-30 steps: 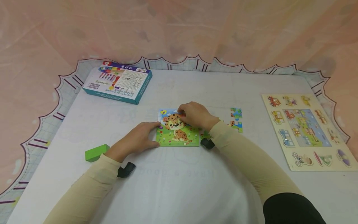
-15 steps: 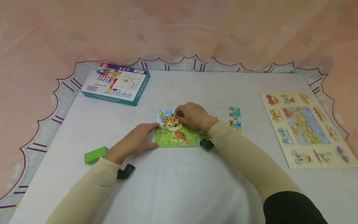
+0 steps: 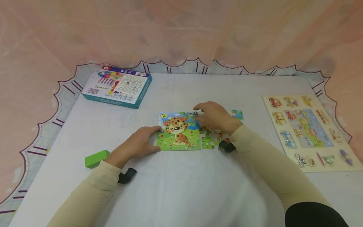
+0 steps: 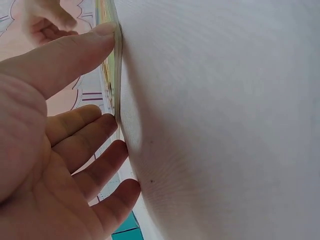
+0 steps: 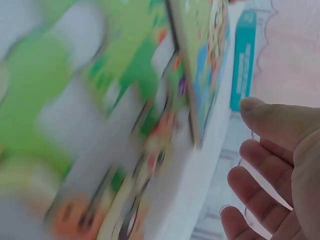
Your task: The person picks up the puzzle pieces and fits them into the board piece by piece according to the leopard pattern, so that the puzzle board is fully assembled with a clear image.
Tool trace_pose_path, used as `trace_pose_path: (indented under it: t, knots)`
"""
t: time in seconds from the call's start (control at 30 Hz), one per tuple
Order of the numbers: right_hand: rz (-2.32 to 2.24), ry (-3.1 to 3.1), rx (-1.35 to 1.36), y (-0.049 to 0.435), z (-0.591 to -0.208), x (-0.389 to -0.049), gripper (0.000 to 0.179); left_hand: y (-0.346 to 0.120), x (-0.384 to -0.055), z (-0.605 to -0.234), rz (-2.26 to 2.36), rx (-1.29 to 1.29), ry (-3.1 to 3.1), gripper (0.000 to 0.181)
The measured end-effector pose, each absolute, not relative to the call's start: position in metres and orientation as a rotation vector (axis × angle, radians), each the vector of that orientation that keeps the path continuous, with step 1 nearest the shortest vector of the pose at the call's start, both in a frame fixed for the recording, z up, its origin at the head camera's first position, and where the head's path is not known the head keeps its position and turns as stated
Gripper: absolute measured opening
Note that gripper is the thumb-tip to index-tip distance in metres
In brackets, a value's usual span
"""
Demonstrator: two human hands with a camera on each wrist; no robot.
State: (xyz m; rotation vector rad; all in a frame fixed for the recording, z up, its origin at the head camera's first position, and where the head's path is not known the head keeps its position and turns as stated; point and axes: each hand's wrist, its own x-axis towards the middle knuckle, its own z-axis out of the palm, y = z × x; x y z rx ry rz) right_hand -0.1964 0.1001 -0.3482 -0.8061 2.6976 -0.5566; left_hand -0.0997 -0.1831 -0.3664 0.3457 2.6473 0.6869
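A leopard jigsaw puzzle [image 3: 180,140] lies flat in the middle of the table, its picture now visible up to the upper right corner. Along its left edge, my left hand [image 3: 134,146] touches the board with thumb and fingertips; in the left wrist view the thumb [image 4: 75,57] rests against the board's edge. My right hand [image 3: 214,118] hovers just right of the puzzle, above loose pieces. Its fingers are loosely bent with nothing between them in the right wrist view. Loose jigsaw pieces [image 3: 208,142] lie beside the board, some hidden under the right hand and wrist.
Another jigsaw piece [image 3: 237,114] lies beyond the right hand. A teal and white box [image 3: 119,86] is at the back left. A green block [image 3: 97,158] sits beside the left wrist. A vehicle puzzle board [image 3: 289,160] lies at the right.
My right hand has left the puzzle's upper right part and moved right, over the loose pieces, uncovering that corner. My left hand stays at the left edge.
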Motion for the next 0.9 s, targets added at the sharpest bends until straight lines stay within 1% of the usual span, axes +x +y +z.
trace_pose_path:
  t: [0.2,0.53,0.9]
  knots:
    - [-0.625,2.723,-0.707,0.129,-0.349,-0.197,0.045,-0.184,-0.100,-0.366,0.682,0.359,2.653,0.078]
    - [-0.644,2.762,-0.567,0.162,-0.351,-0.199,0.052,-0.184,-0.100,-0.366,0.689,0.357,2.653,0.077]
    - [-0.620,2.803,-0.491,0.202,-0.358,-0.199,0.051,-0.184,-0.100,-0.366,0.694,0.344,2.643,0.078]
